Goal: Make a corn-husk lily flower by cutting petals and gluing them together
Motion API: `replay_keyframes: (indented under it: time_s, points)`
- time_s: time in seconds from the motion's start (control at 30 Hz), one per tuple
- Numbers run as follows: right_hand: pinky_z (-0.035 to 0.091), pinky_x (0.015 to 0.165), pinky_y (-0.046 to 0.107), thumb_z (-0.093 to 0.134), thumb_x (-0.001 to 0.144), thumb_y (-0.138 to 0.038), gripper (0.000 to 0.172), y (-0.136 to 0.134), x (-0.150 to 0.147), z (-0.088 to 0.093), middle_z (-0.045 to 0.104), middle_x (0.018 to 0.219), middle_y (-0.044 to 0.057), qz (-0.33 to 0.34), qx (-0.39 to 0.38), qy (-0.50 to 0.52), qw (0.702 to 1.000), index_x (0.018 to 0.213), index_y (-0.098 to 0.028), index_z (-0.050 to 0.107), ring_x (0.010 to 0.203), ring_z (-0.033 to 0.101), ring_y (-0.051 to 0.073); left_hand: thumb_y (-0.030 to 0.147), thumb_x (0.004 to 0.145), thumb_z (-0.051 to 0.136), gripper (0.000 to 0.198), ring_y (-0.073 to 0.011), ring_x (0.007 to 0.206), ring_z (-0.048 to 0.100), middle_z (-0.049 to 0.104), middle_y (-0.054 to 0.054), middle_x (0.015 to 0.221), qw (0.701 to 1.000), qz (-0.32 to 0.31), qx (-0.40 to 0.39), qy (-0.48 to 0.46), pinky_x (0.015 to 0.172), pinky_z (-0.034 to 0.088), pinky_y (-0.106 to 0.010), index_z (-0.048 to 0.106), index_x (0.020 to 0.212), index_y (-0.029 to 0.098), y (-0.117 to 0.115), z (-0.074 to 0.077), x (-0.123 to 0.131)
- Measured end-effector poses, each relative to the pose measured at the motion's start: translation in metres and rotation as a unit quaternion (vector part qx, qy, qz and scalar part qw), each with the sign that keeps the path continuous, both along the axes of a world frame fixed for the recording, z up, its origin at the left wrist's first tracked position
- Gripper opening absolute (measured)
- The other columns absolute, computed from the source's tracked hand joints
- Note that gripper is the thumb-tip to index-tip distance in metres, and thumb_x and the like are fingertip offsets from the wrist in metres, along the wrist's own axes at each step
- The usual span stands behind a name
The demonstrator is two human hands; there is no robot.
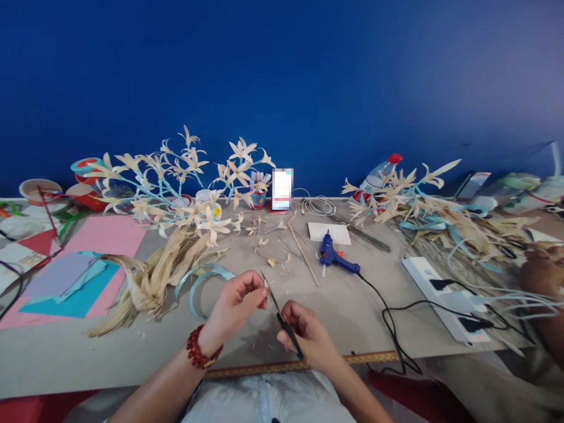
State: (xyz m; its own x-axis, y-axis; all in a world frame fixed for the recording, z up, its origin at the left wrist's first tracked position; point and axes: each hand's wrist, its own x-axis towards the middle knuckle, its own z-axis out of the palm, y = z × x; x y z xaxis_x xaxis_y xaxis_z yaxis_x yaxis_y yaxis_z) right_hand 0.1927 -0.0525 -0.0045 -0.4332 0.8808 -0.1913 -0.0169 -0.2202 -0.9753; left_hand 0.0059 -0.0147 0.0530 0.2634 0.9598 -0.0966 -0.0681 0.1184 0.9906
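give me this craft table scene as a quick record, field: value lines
left hand: left hand pinches a small pale piece at its fingertips
right hand: right hand grips black-handled scissors, blades pointing toward the left hand
nearby tool: blue glue gun lying on the table, black cord attached
left of hands: dried husk strips, light blue ribbon, coloured paper sheets
far edge: pale handmade flowers
right edge: another person's hand
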Motion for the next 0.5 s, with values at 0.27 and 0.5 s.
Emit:
replay_keyframes:
  time_s: [0.27,0.5]
  points:
    - [0.023,0.043,0.019,0.073,0.072,-0.055,0.047,-0.0006,-0.0001,-0.0006,0.041,0.054,-0.009,-0.007,-0.004,-0.004,1.000,0.074,-0.020,0.042,0.045,0.034,0.006,0.027,0.085,0.056,0.016,-0.0117,0.061,0.051,0.057,0.001,0.062,1.000,-0.011,0.008,0.003,0.061,0.040,-0.023,0.053,0.073,0.017,0.0014,-0.0016,-0.0005]
    - [0.026,0.043,0.019,0.070,0.071,-0.061,0.049,0.0010,-0.0010,0.0055,0.045,0.053,-0.008,0.004,-0.008,0.007,1.000,0.073,-0.020,0.042,0.044,0.038,0.007,0.029,0.086,0.057,0.017,-0.0114,0.061,0.051,0.058,0.001,0.062,1.000,-0.020,0.003,-0.005,0.061,0.040,-0.023,0.053,0.074,0.017,0.0017,0.0007,-0.0010]
